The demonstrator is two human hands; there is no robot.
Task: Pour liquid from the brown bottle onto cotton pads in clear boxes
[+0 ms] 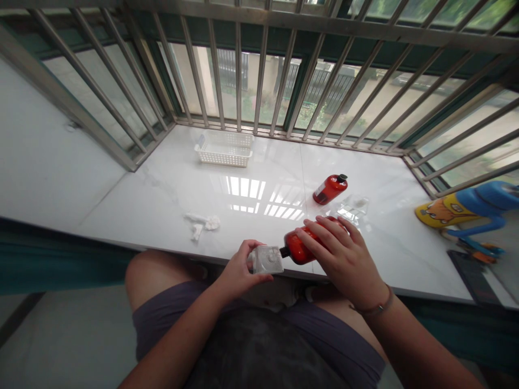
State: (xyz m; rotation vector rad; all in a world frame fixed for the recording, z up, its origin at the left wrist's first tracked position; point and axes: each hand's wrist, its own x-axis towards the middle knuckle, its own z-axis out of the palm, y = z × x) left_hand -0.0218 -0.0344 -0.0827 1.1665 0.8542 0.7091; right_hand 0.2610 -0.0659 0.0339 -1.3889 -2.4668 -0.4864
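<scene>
My left hand is closed around a small clear square container, near the counter's front edge. In my right hand is a red bottle with a black neck, tipped sideways. The bottle's mouth meets the container's right side; whether anything flows cannot be made out. Farther back stands a second red bottle with a dark top and a pale label. Beside it lie clear plastic pieces, partly hidden by my right hand.
A white perforated basket stands near the window bars. Crumpled white tissue lies at the left on the white counter. At the right are a blue and yellow tumbler, a dark flat object and orange-handled scissors.
</scene>
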